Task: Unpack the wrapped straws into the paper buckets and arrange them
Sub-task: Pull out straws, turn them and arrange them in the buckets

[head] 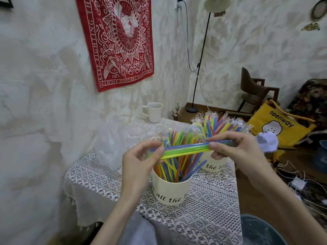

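Green, blue wrapped straws horizontal, pinched by both hands

Above the near bucket, which stands on the lace cloth full of loose coloured straws, the left hand and right hand pinch the two ends of a small bundle of straws held level. Just behind and right of that bucket a second bucket holds straws in clear wrappers. Farther behind it, near the wall, stands a white mug.
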